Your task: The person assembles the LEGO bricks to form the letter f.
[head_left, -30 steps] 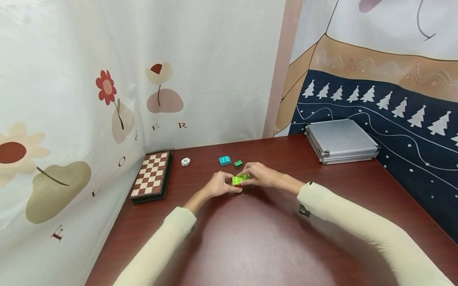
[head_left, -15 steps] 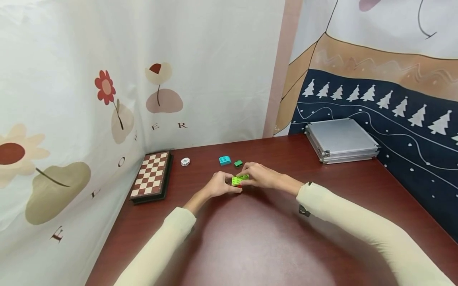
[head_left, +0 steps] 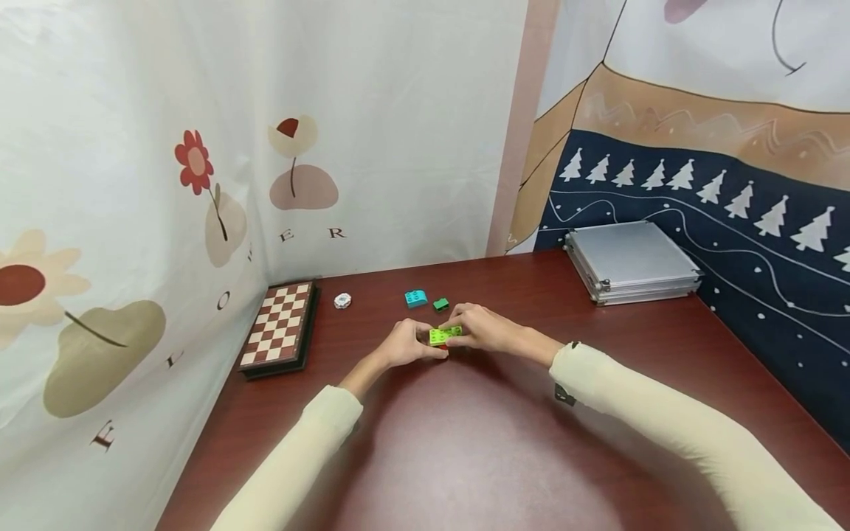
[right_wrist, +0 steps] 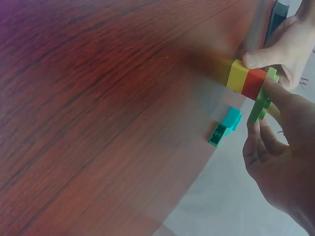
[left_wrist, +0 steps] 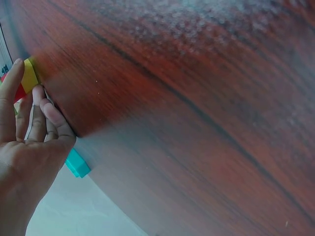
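Both hands meet at the middle of a dark red wooden table (head_left: 478, 442) round a small stack of toy bricks. A light green flat brick (head_left: 445, 335) tops the stack; the right wrist view shows it (right_wrist: 261, 101) over a red brick (right_wrist: 254, 83) and a yellow brick (right_wrist: 237, 75). My left hand (head_left: 408, 345) grips the stack's left end, and its fingers (left_wrist: 19, 103) lie against the yellow brick (left_wrist: 30, 76). My right hand (head_left: 481, 327) pinches the green brick from the right. A turquoise brick (head_left: 416, 298) and a small dark green brick (head_left: 441, 304) lie just behind.
A folded chessboard (head_left: 280, 328) lies at the table's left edge, with a small white round piece (head_left: 342, 300) beside it. A closed aluminium case (head_left: 631, 262) sits at the back right. Printed cloth hangs close behind and on both sides.
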{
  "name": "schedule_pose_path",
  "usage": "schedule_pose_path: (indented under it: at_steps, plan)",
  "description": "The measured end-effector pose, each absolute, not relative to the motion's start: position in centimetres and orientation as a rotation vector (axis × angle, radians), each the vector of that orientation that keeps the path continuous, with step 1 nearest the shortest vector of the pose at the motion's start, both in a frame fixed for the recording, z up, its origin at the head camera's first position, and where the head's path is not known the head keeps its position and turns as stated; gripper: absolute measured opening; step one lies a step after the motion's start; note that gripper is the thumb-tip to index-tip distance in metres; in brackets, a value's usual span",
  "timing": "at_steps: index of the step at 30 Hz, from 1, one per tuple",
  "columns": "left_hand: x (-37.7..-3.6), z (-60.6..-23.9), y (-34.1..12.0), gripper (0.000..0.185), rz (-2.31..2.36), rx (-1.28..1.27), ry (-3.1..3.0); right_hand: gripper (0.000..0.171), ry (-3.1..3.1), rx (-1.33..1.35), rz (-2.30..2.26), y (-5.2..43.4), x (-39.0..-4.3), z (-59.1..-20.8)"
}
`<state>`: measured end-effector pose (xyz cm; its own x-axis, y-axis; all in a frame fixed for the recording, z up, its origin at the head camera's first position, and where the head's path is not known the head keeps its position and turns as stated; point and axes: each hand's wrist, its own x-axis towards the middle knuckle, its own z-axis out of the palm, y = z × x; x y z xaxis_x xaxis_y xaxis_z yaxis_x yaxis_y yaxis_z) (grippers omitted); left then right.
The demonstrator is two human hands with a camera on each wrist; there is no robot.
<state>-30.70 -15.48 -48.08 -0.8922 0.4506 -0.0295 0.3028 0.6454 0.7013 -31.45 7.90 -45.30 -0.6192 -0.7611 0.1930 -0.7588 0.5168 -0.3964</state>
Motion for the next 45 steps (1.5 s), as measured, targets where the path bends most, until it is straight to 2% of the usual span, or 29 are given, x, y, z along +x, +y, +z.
schedule_pose_path:
  at_steps: [16, 35, 40, 45]
  plan:
    - [-30.49, -48.04, -15.58, 0.028, 1.065, 0.612, 2.675, 0.035, 2.799, -1.395, -0.610, 7.53, -30.99, -45.04]
    - [-30.47, -47.56, -14.85, 0.028, 1.003, 0.663, 2.713, 0.030, 2.912, -1.551, -0.467, 7.77, -31.02, -45.52]
    - [-30.07, -47.72, -15.06, 0.030, 0.979, 0.642, 2.728, 0.033, 2.885, -1.540, -0.480, 7.65, -31.29, -45.65]
    - [-29.88, -47.90, -15.23, 0.034, 0.966, 0.666, 2.764, 0.044, 2.846, -1.526, -0.540, 7.85, -31.45, -45.54]
